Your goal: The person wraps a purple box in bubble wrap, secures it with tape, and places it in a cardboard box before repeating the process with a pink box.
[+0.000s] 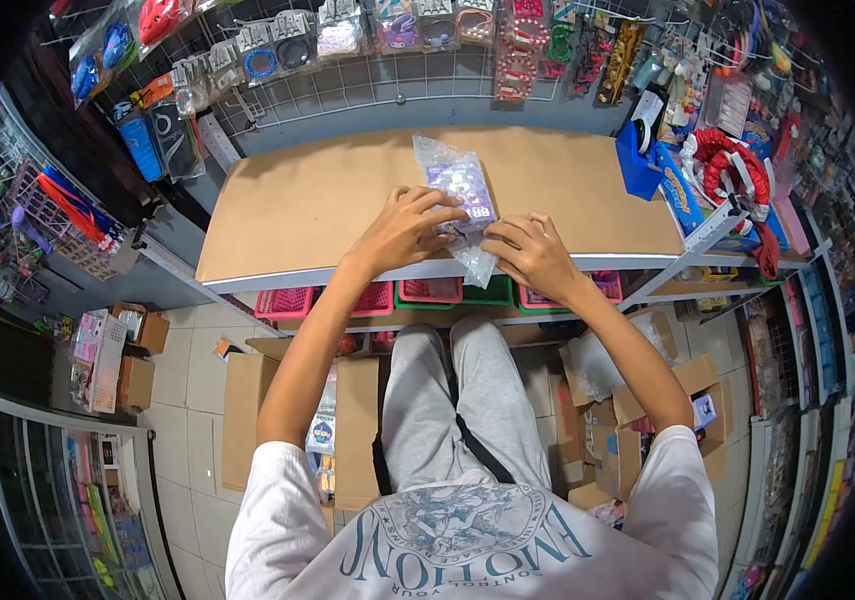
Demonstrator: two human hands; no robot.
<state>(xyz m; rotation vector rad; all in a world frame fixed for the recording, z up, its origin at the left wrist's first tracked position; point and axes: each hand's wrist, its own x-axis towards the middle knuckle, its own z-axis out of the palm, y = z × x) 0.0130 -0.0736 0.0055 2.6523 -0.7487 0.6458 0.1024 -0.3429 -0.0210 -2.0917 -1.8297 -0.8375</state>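
A clear plastic bag (435, 152) with a purple and white printed packet (468, 190) inside lies over the front part of the brown tabletop (308, 185). My left hand (411, 228) is at the bag's left side, its fingers curled and pressed onto the plastic. On the other side my right hand (533, 256) pinches the lower part of the bag near the table's front edge. A crumpled end of plastic hangs down between the two hands. My fingertips are partly hidden by the plastic and the knuckles.
Packaged hair accessories hang on a wire grid (348, 85) behind the table. At the right stands a blue box (640, 160) beside red and white items (733, 170). Pink baskets (285, 302) sit on the shelf below. Open cardboard boxes (358, 430) flank my legs.
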